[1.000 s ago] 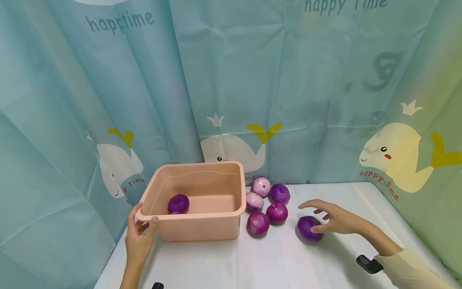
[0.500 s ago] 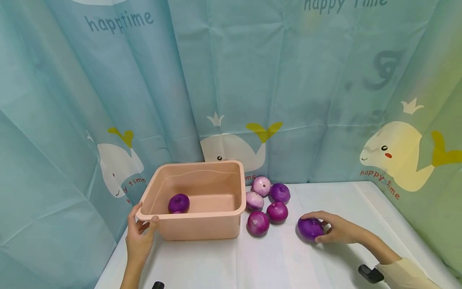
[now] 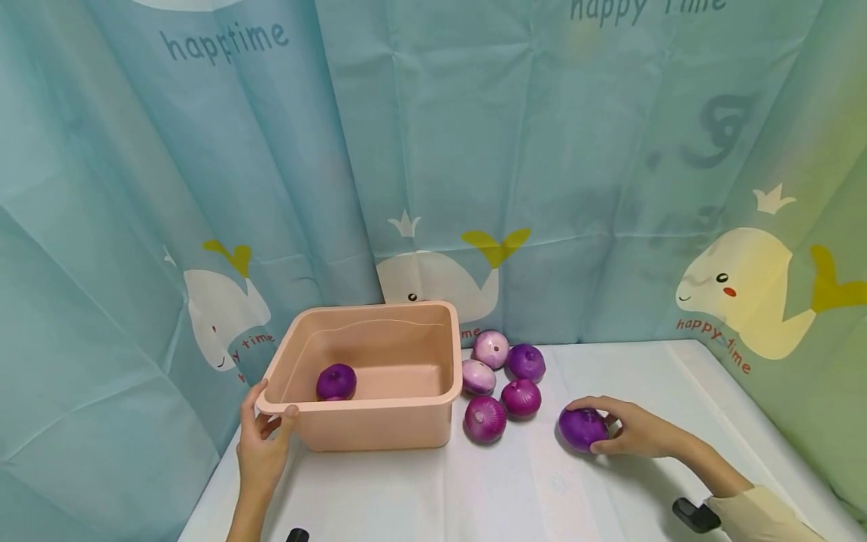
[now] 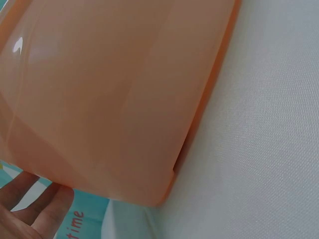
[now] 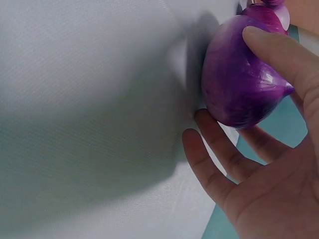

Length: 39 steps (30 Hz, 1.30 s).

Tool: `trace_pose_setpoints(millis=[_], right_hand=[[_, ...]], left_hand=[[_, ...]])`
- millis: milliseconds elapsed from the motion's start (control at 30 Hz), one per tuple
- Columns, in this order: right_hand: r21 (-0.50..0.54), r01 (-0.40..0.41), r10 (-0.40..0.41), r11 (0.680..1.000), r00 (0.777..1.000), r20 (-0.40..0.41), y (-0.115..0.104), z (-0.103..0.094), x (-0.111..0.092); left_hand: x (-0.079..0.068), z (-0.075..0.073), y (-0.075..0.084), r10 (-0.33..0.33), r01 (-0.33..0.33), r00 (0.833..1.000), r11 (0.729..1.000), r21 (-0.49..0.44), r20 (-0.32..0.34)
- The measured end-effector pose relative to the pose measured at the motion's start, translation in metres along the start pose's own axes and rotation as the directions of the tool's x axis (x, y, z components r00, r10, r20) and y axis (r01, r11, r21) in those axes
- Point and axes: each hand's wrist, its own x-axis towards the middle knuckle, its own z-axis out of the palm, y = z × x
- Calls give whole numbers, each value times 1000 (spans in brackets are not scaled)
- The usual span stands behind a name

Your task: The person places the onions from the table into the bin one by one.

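My right hand holds a dark purple onion on the right side of the table, thumb on one side and fingers on the other. In the right wrist view the onion sits against the white cloth, its pointed tip towards the palm. At the front left corner of a pink plastic bin, my left hand grips the rim, thumb in front and fingers along the side. Inside the bin lies a purple onion; part of another one below it is mostly hidden by the front wall.
Right of the bin, several onions cluster: a pale one, another pale one, a dark purple one and magenta ones. A blue whale-print curtain hangs behind the white-covered table.
My right hand has come down from hovering over the near-right onion and closed its fingers and thumb around it. The left hand and the bin have stayed put.
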Motion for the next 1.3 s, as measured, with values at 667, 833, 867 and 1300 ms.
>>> trace_pose_setpoints(millis=[667,833,867,1300], right_hand=[[-162,156,-154,974,988,24,-38,-55,31],[-178,121,-124,977,992,-5,-61,-79,44],[-177,119,-124,977,992,-18,-65,-84,47],[-216,49,-138,975,897,-420,-97,-107,84]], left_hand=[[-2,-1,-2,4,-4,1000,1000,-7,-5],[-2,-3,0,-7,7,1000,1000,-11,7],[-2,-3,0,-9,9,1000,1000,-10,9],[-3,-3,-1,1,-1,1000,1000,-18,13]])
